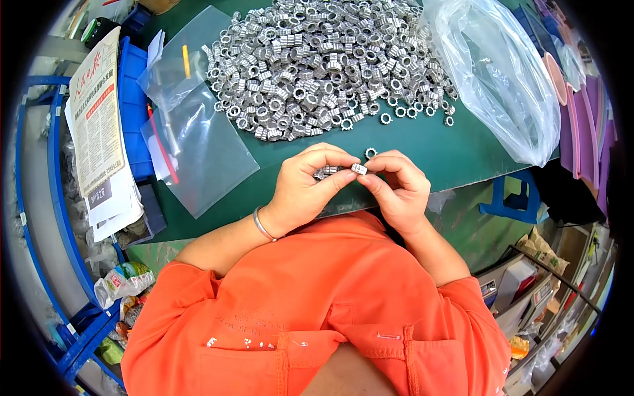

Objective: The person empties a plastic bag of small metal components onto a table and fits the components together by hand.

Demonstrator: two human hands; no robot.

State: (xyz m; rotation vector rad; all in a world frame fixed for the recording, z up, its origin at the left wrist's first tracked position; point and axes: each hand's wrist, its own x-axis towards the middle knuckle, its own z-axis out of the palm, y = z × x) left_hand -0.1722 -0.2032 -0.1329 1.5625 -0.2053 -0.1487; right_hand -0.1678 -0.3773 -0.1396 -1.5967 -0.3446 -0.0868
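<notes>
Metal ring (359,169) between left hand (305,181) and right hand (404,193), both pinching it

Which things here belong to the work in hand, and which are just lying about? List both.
Likely part of the work:
- the small metal ring between left hand and right hand
- the pile of metal rings

Apparently just lying about:
- newspaper
- printed plastic packet

Fingers (332,157) pinched on both hands (297,191) (407,197)

Left fingers (331,158), right fingers (395,167) pinch metal ring (359,169).
</notes>
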